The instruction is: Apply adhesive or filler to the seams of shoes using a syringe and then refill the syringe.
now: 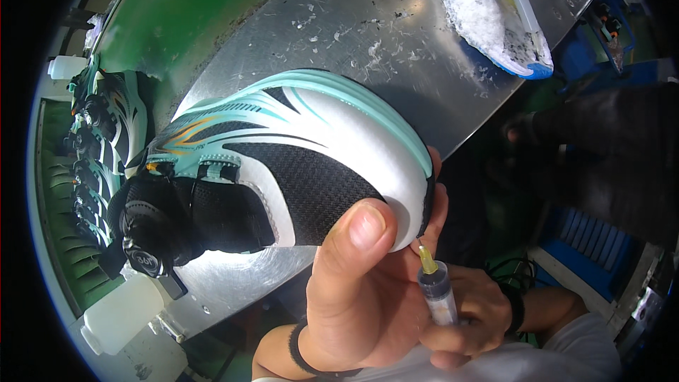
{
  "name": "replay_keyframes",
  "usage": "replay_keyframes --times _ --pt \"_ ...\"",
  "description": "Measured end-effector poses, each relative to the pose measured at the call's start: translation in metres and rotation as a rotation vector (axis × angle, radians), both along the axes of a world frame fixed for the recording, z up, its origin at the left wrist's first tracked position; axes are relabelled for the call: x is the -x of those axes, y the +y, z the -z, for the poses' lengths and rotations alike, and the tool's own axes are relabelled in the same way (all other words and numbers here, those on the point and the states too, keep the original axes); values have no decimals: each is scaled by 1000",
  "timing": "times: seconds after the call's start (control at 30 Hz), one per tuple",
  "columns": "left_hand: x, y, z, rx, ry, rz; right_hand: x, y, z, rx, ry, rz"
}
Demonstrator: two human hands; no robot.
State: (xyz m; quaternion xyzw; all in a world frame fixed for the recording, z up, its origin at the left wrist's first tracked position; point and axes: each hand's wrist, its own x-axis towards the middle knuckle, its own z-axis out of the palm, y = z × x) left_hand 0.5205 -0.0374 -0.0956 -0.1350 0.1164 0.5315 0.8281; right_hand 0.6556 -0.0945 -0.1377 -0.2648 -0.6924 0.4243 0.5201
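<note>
A sports shoe in white, black and mint green is tilted over the metal table, with its toe toward me and a black dial on its tongue. Wrapped round the toe end is my left hand, its thumb on the upper and its fingers mostly hidden behind. My right hand grips a syringe with a yellow needle hub and greyish content. The needle points up at the toe's sole edge; whether it touches there I cannot tell.
More similar shoes stand in a row at the left on a green surface. A whitish plastic bottle lies near the metal table. At the far right, a blue-rimmed tray holds white fluffy stuff and another syringe.
</note>
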Motion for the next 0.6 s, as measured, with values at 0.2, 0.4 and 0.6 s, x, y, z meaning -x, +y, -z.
replay_keyframes --times 0.2,0.4,0.6 --pt "-1 2 2 -75 153 -29 -1 0 1 20 2 -24" --pt "4 -1 -3 -54 46 -32 -1 -4 -1 32 -24 -12" --pt "28 -14 -4 9 514 147 -31 -3 -11 95 -23 -69"
